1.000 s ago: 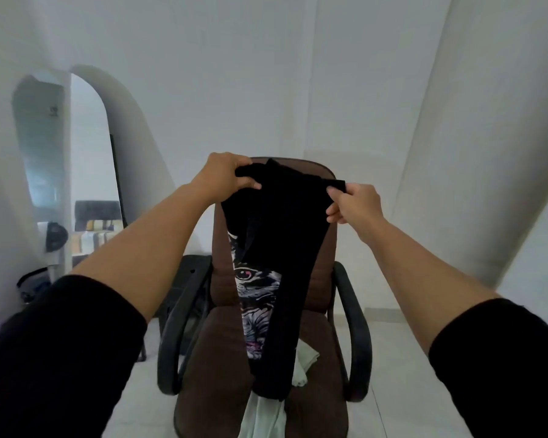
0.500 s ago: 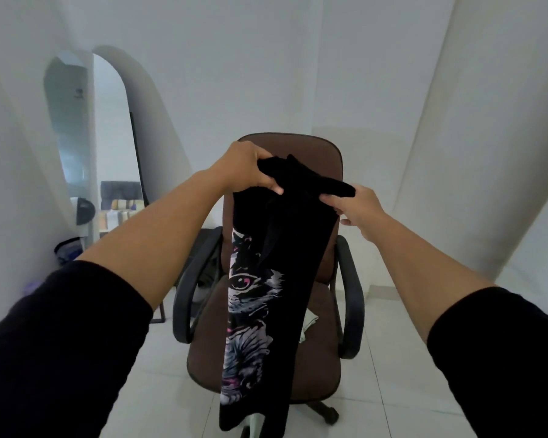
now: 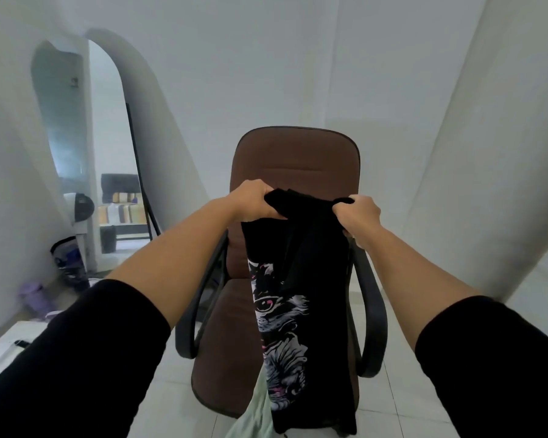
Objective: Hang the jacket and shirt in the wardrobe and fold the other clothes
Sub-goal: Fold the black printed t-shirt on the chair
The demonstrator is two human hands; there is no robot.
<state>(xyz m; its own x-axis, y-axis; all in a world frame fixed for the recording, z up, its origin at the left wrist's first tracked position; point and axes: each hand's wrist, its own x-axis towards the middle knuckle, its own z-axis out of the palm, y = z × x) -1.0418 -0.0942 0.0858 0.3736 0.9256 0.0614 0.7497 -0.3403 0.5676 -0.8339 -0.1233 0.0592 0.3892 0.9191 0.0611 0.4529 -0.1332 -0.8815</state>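
A black T-shirt [image 3: 317,279] with a white and pink animal print hangs lengthwise in front of a brown office chair [image 3: 295,162]. My left hand [image 3: 253,200] grips its top edge on the left. My right hand [image 3: 359,216] grips the top edge on the right, fingers curled round the cloth. The shirt is doubled over along its length, print facing me on the left half. A pale green garment [image 3: 253,415] shows at the bottom, partly hidden behind the shirt.
The chair has black armrests [image 3: 374,317] and stands on white floor tiles. A tall arched mirror [image 3: 114,153] leans on the left wall. Bags and a purple bottle [image 3: 34,297] lie on the floor at left. White walls close in on the right.
Both hands have lowered the shirt in front of the chair and drawn a little apart. The right hand's grip has closed more firmly on the cloth. The view has tilted and moved closer.
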